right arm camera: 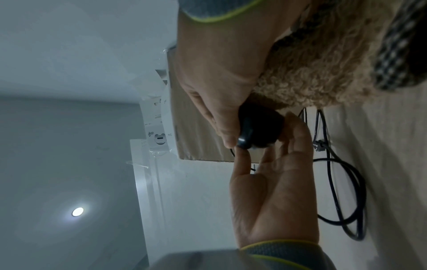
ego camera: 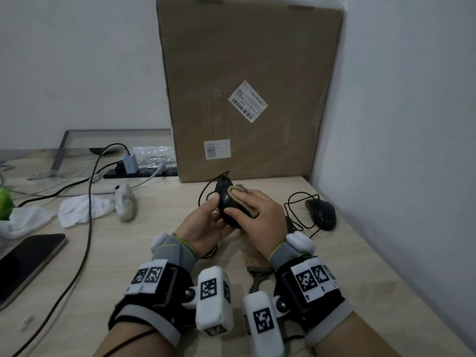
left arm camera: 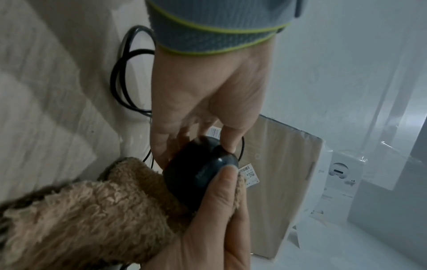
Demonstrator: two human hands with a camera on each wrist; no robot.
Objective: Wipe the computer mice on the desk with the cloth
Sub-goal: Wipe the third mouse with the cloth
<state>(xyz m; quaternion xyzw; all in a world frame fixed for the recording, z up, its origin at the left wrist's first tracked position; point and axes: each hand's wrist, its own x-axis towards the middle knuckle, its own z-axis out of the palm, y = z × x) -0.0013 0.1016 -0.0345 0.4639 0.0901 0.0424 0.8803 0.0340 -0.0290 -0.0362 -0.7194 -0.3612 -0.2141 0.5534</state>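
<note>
The left hand (ego camera: 203, 225) cups a black wired mouse (ego camera: 226, 202) from its left side, fingers curled under it and thumb on its edge. The right hand (ego camera: 260, 215) presses a tan fleecy cloth (ego camera: 243, 199) onto the mouse's top, fingers laid over the cloth and thumb on the mouse's near end. Both work just above a pale wood-grain desk (ego camera: 144, 243) set into a corner of white walls, with a tall cardboard box (ego camera: 247, 86) standing beyond the hands. The held mouse's long axis runs away from the person, its cable end toward the box, tilted up. The cloth's tail hangs down between the wrists. A second black mouse (ego camera: 322, 211) lies right of the right hand, well apart from it.
</note>
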